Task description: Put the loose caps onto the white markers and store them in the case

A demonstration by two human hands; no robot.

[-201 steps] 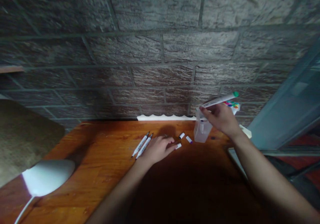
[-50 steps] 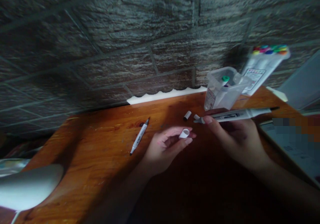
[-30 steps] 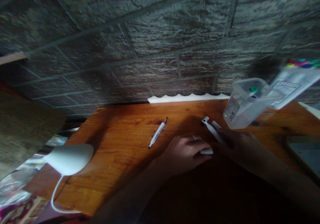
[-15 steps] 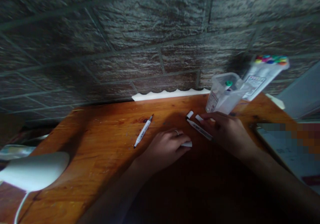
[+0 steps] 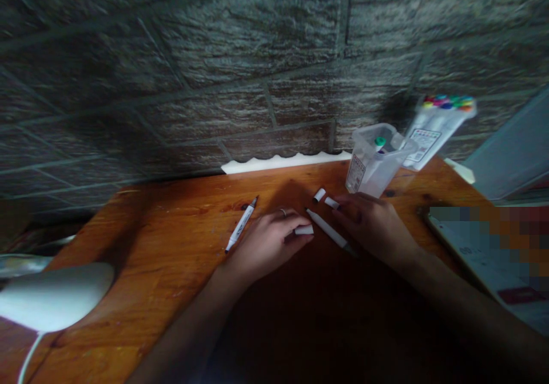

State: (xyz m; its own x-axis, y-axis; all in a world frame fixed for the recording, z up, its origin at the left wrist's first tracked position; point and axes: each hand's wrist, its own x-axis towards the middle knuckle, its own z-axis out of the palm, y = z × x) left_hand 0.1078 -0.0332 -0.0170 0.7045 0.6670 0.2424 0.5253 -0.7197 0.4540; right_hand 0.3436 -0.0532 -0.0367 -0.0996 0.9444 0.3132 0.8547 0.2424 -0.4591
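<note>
My left hand is closed, with a short white marker cap pinched between thumb and fingers just above the table. My right hand has thumb and forefinger at a second white cap, closed on its near end. A third cap with a dark rim lies on the wood beside it. Between my hands lies an uncapped white marker, slanting, its lower end dim in shadow. Left of my left hand rests another uncapped marker with dark tips at both ends.
A clear plastic holder with a green-capped marker stands behind my right hand. Beside it leans a case of colourful markers. A white lamp with a cord is at left, a tablet-like device at right. A stone-patterned wall backs the wooden table.
My left hand has moved up and left with its cap. The marker between my hands has shifted slightly left and turned, its print no longer showing. The view has swung a little right.
</note>
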